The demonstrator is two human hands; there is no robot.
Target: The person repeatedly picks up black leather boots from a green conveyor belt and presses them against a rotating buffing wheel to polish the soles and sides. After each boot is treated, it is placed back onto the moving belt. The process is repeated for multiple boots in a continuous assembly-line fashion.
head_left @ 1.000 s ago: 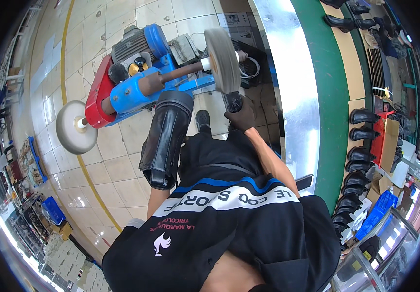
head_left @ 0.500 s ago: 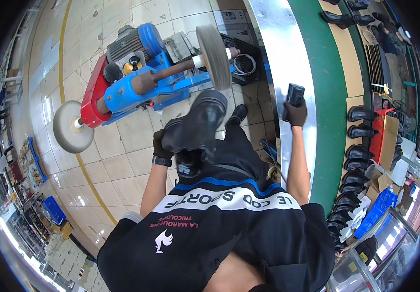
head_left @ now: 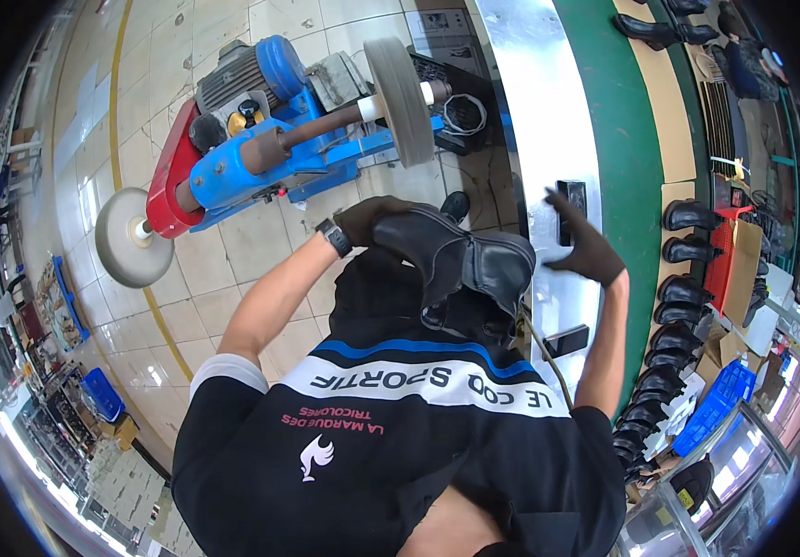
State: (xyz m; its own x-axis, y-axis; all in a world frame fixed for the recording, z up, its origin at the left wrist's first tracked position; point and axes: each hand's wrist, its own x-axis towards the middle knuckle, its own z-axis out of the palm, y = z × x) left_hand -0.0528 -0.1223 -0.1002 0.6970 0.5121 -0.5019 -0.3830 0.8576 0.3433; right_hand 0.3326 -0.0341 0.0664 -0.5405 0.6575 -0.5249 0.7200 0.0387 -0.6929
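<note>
Two black boots [head_left: 500, 269] are side by side, touching, in front of the person's waist. The gloved left hand [head_left: 367, 221] grasps the left boot near its toe; whether it also bears the other, I cannot tell. The gloved right hand [head_left: 593, 251] is released, fingers spread, over the metal counter [head_left: 548, 102], close beside a dark block [head_left: 571, 212]. Farther off stand a blue machine [head_left: 228, 176] with pale wheels [head_left: 400, 102] and, rightward, a row of black shoes [head_left: 683, 290].
</note>
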